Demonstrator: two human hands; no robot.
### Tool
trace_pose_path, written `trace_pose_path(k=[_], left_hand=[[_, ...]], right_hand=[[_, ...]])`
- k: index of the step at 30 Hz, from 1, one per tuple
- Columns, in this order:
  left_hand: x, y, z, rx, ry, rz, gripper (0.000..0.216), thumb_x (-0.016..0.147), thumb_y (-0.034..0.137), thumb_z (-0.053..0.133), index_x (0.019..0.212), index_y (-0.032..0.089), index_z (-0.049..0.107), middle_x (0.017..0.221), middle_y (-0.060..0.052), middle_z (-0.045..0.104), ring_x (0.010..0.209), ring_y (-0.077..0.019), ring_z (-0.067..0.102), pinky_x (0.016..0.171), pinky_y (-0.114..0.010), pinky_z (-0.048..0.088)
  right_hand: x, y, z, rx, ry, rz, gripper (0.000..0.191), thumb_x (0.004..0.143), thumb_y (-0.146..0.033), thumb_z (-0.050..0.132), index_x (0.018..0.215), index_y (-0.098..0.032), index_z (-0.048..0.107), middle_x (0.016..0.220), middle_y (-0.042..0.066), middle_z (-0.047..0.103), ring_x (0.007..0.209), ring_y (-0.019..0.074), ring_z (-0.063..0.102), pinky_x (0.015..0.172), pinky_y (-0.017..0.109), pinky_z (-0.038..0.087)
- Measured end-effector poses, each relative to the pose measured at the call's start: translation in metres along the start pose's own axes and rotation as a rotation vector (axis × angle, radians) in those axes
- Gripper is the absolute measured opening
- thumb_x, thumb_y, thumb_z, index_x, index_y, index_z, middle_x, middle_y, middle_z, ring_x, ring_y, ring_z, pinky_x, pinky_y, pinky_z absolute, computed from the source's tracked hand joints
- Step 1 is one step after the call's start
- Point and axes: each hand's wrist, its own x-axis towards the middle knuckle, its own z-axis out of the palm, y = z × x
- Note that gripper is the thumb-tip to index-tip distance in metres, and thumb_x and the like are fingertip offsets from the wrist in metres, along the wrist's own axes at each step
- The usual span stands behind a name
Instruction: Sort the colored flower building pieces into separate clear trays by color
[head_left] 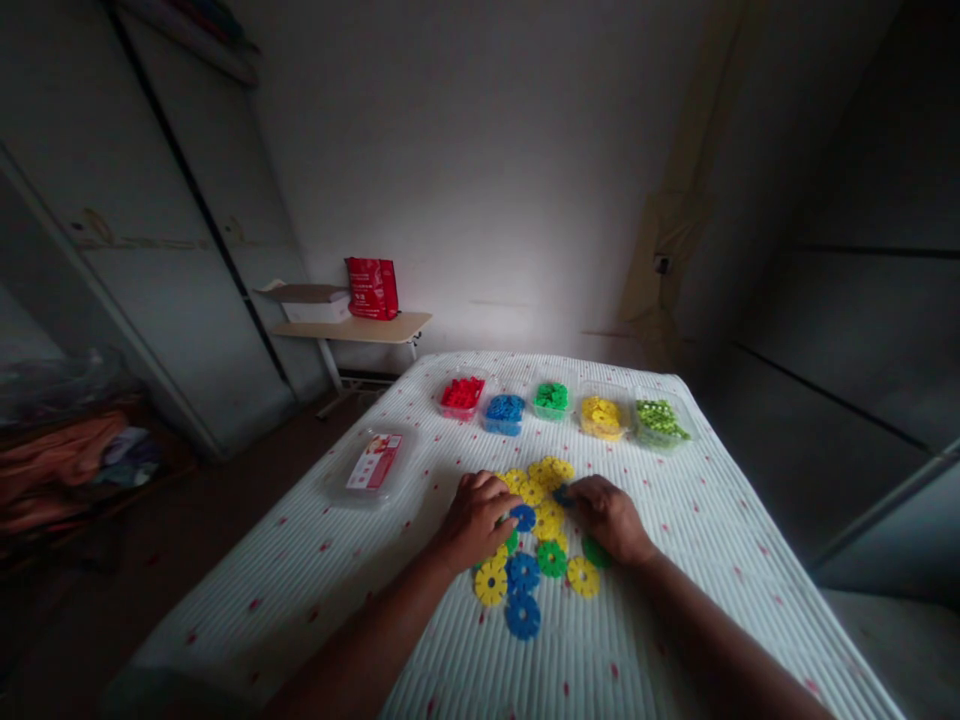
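Note:
Notched plastic discs lie in a loose cluster on the quilted cloth in front of me. My left hand (478, 515) rests over the cluster's left side, fingers apart, its tips close to a blue disc (523, 517). Part of a green disc (511, 542) shows below that hand. My right hand (611, 518) pinches a dark blue disc (562, 495) at the right edge of the yellow discs (548, 520). Nearer to me are a green disc (551, 559), two blue discs (523, 615) and a yellow disc (583, 576). Another green disc (595, 551) is partly under my right wrist.
Behind the discs stand clear tubs of red pieces (461, 395), blue pieces (504, 411), green pieces (552, 397), yellow pieces (602, 413) and light green pieces (660, 420). A clear labelled lid (373, 466) lies left. Beyond, a side table (382, 328) holds a red bag (373, 289).

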Motion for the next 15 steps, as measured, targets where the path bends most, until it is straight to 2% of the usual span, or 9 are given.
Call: trace_pose_path(k=[3, 8, 12, 15], left_hand=[[0.003, 0.004, -0.002, 0.072, -0.032, -0.053, 0.025, 0.078, 0.032, 0.058, 0.101, 0.026, 0.062, 0.095, -0.004, 0.061, 0.096, -0.0214, 0.045, 0.081, -0.037, 0.031], [0.005, 0.009, -0.003, 0.152, -0.101, -0.089, 0.023, 0.075, 0.039, 0.061, 0.096, 0.028, 0.064, 0.093, -0.003, 0.059, 0.095, -0.0218, 0.044, 0.08, -0.038, 0.03], [0.005, 0.007, -0.001, 0.151, -0.107, -0.083, 0.024, 0.074, 0.039, 0.063, 0.096, 0.029, 0.064, 0.093, -0.002, 0.059, 0.096, -0.0219, 0.044, 0.08, -0.037, 0.029], [0.006, 0.006, 0.0, 0.131, -0.093, -0.08, 0.027, 0.072, 0.039, 0.065, 0.096, 0.028, 0.063, 0.094, -0.002, 0.059, 0.097, -0.0219, 0.044, 0.08, -0.037, 0.029]], right_hand=[[0.002, 0.005, 0.004, -0.131, 0.042, 0.144, 0.025, 0.085, -0.027, 0.041, 0.095, -0.022, 0.063, 0.096, 0.006, 0.064, 0.09, 0.0178, 0.058, 0.079, 0.029, 0.047], [0.005, -0.008, 0.002, -0.299, -0.116, 0.231, 0.023, 0.084, -0.035, 0.047, 0.094, -0.021, 0.063, 0.098, 0.007, 0.06, 0.092, 0.0183, 0.056, 0.074, 0.025, 0.044], [0.008, -0.017, -0.003, -0.302, -0.17, 0.274, 0.022, 0.082, -0.033, 0.049, 0.094, -0.02, 0.062, 0.099, 0.007, 0.058, 0.092, 0.018, 0.056, 0.069, 0.023, 0.042], [0.008, -0.017, -0.003, -0.277, -0.157, 0.289, 0.022, 0.081, -0.031, 0.05, 0.096, -0.02, 0.061, 0.098, 0.007, 0.058, 0.089, 0.0169, 0.057, 0.067, 0.023, 0.041]])
